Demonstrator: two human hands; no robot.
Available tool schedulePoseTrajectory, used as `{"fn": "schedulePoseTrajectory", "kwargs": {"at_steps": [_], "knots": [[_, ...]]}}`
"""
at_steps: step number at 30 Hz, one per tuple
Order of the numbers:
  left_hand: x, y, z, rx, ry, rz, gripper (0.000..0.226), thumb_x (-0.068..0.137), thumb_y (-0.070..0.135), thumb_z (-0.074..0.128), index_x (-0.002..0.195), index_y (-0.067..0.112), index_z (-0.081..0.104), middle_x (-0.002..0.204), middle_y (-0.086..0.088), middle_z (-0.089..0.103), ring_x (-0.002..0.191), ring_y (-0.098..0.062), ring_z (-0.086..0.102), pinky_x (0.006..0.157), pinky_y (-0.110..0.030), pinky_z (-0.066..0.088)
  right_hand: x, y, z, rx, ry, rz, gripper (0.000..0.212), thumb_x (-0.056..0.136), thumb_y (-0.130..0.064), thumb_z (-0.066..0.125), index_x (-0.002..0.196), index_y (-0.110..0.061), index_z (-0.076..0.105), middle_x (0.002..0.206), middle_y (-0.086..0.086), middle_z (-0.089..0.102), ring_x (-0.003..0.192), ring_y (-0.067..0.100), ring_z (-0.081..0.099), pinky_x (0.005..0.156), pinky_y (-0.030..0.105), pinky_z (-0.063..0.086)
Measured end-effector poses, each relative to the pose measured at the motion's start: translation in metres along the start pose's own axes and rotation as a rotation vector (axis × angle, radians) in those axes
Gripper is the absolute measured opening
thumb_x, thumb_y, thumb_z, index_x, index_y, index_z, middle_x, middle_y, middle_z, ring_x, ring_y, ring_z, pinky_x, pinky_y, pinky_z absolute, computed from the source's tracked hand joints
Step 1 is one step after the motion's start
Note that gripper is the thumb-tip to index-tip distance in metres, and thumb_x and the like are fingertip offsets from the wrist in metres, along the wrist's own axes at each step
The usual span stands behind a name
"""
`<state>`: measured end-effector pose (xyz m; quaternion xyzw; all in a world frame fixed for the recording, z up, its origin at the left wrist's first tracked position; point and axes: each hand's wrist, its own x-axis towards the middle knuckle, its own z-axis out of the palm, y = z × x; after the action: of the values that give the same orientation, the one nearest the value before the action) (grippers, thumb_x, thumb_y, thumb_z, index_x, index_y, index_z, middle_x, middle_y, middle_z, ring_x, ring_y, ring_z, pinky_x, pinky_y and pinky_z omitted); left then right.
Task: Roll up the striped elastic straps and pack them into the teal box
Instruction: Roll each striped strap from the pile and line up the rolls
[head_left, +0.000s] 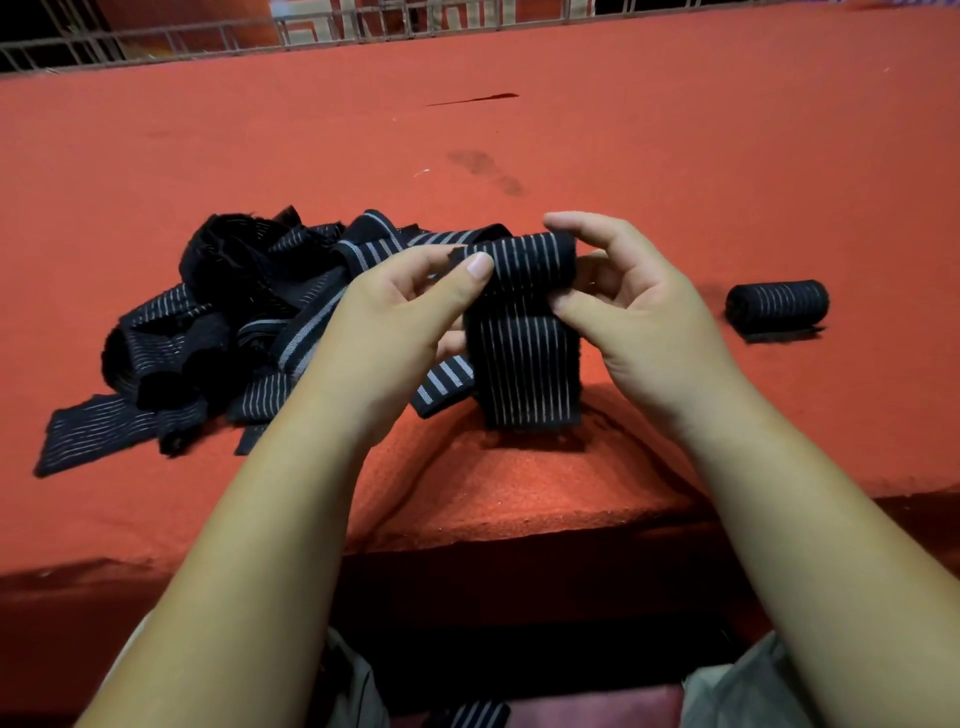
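Observation:
A black elastic strap with thin white stripes (524, 358) is held up over the red table, its top end curled into a small roll. My left hand (410, 306) pinches the roll's left end with thumb and fingers. My right hand (634, 306) grips the right end, fingers curled over the top. The strap's free end hangs down to the table. To the left lies a tangled heap of several loose striped straps (223, 332). One finished roll (776, 306) lies on the table to the right. No teal box is in view.
The red felt table (519, 145) stretches far back to a metal railing (208, 39). Its front edge runs just under my forearms. A piece of striped strap (478, 714) shows at the bottom between my knees.

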<state>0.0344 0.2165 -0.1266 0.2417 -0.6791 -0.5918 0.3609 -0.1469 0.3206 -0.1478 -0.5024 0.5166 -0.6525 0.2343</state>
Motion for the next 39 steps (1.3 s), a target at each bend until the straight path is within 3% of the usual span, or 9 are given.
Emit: {"fn": "schedulePoseTrajectory", "kwargs": {"at_steps": [3,9,12,16,20,23,28,33,39], "knots": [[0.002,-0.001,-0.004,-0.002,-0.023,0.000,0.023,0.106,0.016,0.069,0.129,0.016,0.072,0.113,-0.012,0.079,0.105,-0.024,0.077,0.093,-0.043,0.064,0.001,0.001,-0.001,-0.001,-0.003,0.033,0.050,0.096,0.010,0.062,0.137,-0.019,0.067,0.113,0.006,0.075,0.107,0.012,0.069,0.102,0.037,0.058],[0.003,-0.004,-0.006,0.020,-0.008,0.032,0.031,0.102,0.005,0.072,0.128,0.022,0.070,0.104,-0.008,0.076,0.106,-0.026,0.074,0.103,-0.056,0.058,0.002,0.002,-0.003,0.111,0.000,0.112,0.034,0.100,-0.017,0.070,0.133,-0.018,0.069,0.114,0.005,0.073,0.103,0.013,0.070,0.100,0.041,0.059],[0.003,-0.005,-0.006,0.016,-0.019,0.036,0.034,0.100,0.001,0.073,0.129,0.020,0.069,0.108,-0.009,0.080,0.111,-0.030,0.076,0.105,-0.055,0.059,0.001,0.004,-0.003,0.061,0.013,0.098,0.026,0.106,-0.015,0.066,0.132,-0.011,0.070,0.118,0.012,0.078,0.104,0.015,0.072,0.098,0.041,0.061],[0.002,-0.005,-0.003,-0.026,0.011,-0.004,0.030,0.099,0.006,0.075,0.128,0.015,0.072,0.115,-0.010,0.080,0.117,-0.028,0.076,0.108,-0.054,0.058,0.001,0.007,-0.006,0.041,-0.017,0.069,0.026,0.105,-0.008,0.066,0.129,-0.017,0.070,0.108,0.000,0.077,0.106,0.013,0.070,0.097,0.036,0.058],[0.003,-0.007,-0.002,-0.027,0.024,-0.014,0.024,0.103,0.013,0.072,0.127,0.013,0.073,0.124,-0.019,0.076,0.119,-0.030,0.075,0.107,-0.055,0.059,0.001,0.009,-0.007,0.026,-0.069,0.042,0.037,0.101,-0.010,0.067,0.134,-0.024,0.067,0.119,0.008,0.074,0.114,0.019,0.070,0.102,0.039,0.056],[0.003,-0.007,-0.003,-0.004,0.026,-0.001,0.027,0.103,0.011,0.072,0.129,0.017,0.072,0.117,-0.014,0.079,0.119,-0.029,0.075,0.107,-0.051,0.059,0.001,0.007,-0.008,0.023,-0.060,0.074,0.038,0.104,-0.012,0.069,0.137,-0.029,0.067,0.116,0.010,0.074,0.107,0.017,0.071,0.092,0.033,0.057],[0.002,-0.008,0.000,-0.013,0.062,-0.018,0.030,0.100,0.015,0.076,0.130,0.017,0.073,0.116,-0.002,0.081,0.118,-0.021,0.076,0.105,-0.045,0.060,0.001,0.008,-0.006,-0.012,-0.018,0.042,0.030,0.105,-0.020,0.070,0.134,-0.026,0.069,0.119,0.023,0.073,0.108,0.027,0.072,0.101,0.052,0.059],[0.004,-0.011,0.000,0.043,0.118,-0.025,0.028,0.102,0.037,0.075,0.121,0.017,0.080,0.116,-0.004,0.082,0.111,-0.024,0.078,0.102,-0.047,0.062,-0.001,0.007,-0.008,-0.078,-0.013,0.013,0.035,0.104,-0.010,0.068,0.132,-0.031,0.068,0.115,0.019,0.073,0.105,0.023,0.072,0.096,0.040,0.061],[0.005,-0.013,-0.001,-0.039,0.123,-0.026,0.024,0.097,0.018,0.080,0.121,0.017,0.078,0.118,0.000,0.081,0.117,-0.019,0.076,0.104,-0.045,0.059,0.003,0.013,-0.005,0.009,0.042,0.116,0.033,0.103,-0.022,0.072,0.136,-0.022,0.067,0.108,-0.008,0.079,0.102,0.006,0.074,0.087,0.023,0.057]]}}
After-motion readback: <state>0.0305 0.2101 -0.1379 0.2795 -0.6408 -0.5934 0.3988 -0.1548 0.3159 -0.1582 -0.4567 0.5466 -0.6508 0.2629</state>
